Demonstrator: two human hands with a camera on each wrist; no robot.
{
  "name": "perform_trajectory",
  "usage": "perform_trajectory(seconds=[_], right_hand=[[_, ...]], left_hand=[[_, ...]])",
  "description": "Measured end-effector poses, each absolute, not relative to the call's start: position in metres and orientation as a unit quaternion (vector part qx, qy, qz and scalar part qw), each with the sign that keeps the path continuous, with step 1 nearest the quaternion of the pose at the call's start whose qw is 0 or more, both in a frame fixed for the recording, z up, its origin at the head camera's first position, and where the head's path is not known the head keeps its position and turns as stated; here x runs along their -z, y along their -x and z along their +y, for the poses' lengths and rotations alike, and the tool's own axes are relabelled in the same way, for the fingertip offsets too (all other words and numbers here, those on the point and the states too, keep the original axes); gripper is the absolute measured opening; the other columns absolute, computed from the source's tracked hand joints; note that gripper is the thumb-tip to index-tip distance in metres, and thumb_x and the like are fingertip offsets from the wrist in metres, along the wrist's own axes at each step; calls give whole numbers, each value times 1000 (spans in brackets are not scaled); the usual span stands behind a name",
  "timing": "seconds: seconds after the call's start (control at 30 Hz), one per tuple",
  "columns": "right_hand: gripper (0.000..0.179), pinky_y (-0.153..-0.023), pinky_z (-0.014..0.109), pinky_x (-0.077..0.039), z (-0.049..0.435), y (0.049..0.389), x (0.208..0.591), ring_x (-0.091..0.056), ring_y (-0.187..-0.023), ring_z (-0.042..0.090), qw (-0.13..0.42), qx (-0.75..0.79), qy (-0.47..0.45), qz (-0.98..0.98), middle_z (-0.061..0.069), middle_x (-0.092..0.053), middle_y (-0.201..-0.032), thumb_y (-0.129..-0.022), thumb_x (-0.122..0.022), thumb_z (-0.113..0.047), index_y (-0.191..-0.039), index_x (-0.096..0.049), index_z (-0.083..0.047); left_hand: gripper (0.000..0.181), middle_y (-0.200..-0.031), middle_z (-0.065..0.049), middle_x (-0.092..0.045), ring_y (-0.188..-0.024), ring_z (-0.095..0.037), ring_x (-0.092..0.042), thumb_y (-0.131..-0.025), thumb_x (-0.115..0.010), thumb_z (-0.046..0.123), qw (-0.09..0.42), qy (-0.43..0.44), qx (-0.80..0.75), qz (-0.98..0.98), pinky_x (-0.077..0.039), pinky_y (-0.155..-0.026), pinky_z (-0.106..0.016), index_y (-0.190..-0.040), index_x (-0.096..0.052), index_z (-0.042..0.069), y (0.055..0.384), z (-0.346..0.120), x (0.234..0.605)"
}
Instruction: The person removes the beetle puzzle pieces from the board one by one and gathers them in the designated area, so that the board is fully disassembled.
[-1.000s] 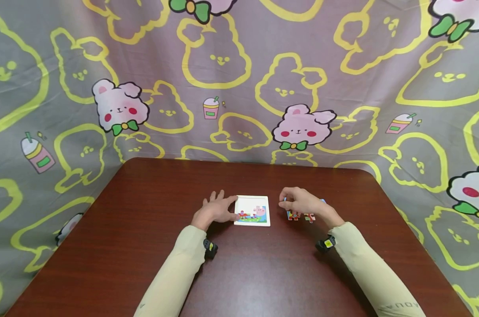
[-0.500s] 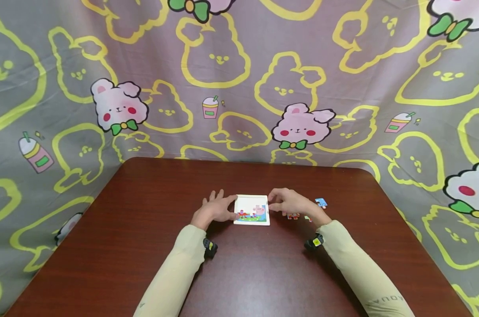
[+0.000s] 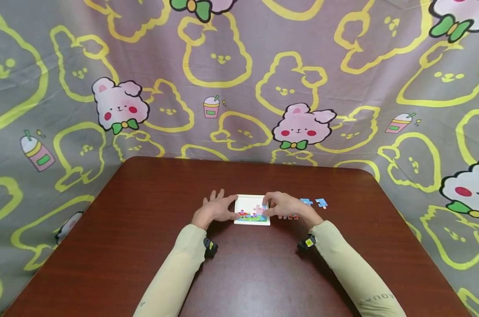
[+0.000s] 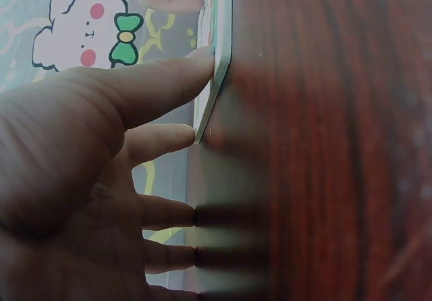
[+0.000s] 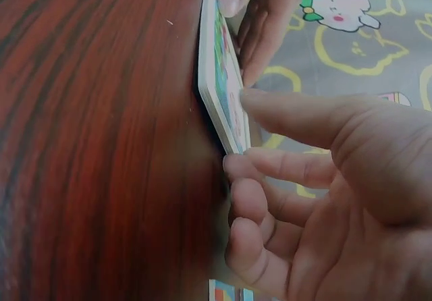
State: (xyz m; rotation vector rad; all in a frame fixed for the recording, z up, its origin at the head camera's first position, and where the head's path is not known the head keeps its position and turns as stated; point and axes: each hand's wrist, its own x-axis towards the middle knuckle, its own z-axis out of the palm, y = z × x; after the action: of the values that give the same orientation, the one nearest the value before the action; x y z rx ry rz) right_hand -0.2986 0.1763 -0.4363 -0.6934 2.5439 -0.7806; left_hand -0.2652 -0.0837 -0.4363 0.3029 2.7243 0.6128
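Puzzle tray lies flat on the table, btwn the two hands. Progress: partway, I'd judge. Bottom strip looks filled w/ green + red art, and a pink pig-like head shows at R side; upper L area is bare white, so that's prob. most of what's left. Loose pcs. on the table to the R: two blue pieces well clear of the tray, plus a reddish piece partly under the R forearm (can't get an exact count, arm's in the way). Left hand: fingers spread, thumb + index on the tray's L edge, seemingly steadying it, other fingertips down by the table. Right hand: fingers bent, thumb over the picture side, index by the far R corner; can't tell if it's pinching a pc. or just pressing one in. Prob. mid-placement, more pcs. to go.
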Motion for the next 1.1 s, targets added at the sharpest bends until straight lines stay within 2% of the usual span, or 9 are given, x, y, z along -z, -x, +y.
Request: perform_trajectory(seconds=[0.3, 0.67, 0.87, 0.97, 1.1], right_hand=[[32, -48, 28, -46, 167, 297, 434, -49, -50, 15, 200, 238, 222, 924, 5, -61, -78, -88, -75, -24, -109, -56, -10], [30, -47, 27, -40, 159, 298, 429, -45, -48, 14, 206, 211, 218, 930, 4, -67, -84, -89, -74, -24, -109, -56, -9], [28, -58, 30, -43, 155, 296, 428, -56, -67, 16, 195, 190, 220, 937, 5, -69, -97, -89, -73, -23, -105, -53, -12], [29, -63, 30, -43, 153, 295, 427, -57, -74, 17, 178, 176, 224, 942, 5, -67, -96, -88, -74, -23, -102, -51, -14], [27, -59, 28, -39, 153, 293, 429, -48, -65, 16, 165, 185, 236, 939, 4, -60, -84, -88, -74, -20, -98, -50, -13]], left_hand=[[72, -164, -21, -9, -151, -46, 0, -91, -67, 43, 166, -109, -215, 956, -5, -118, -66, -154, -35, 27, 265, -83, 435], [71, -165, -20, -10, -151, -45, -1, -91, -67, 43, 167, -104, -214, 957, -6, -119, -65, -153, -36, 28, 264, -83, 434], [70, -165, -20, -10, -151, -45, -1, -91, -66, 44, 168, -101, -209, 958, -6, -119, -65, -153, -36, 28, 265, -83, 435], [70, -164, -20, -10, -151, -45, -1, -91, -67, 43, 167, -100, -209, 958, -6, -119, -65, -152, -37, 28, 266, -82, 436], [69, -164, -20, -10, -151, -46, -1, -91, -67, 43, 166, -104, -211, 958, -6, -118, -65, -152, -38, 28, 266, -82, 436]])
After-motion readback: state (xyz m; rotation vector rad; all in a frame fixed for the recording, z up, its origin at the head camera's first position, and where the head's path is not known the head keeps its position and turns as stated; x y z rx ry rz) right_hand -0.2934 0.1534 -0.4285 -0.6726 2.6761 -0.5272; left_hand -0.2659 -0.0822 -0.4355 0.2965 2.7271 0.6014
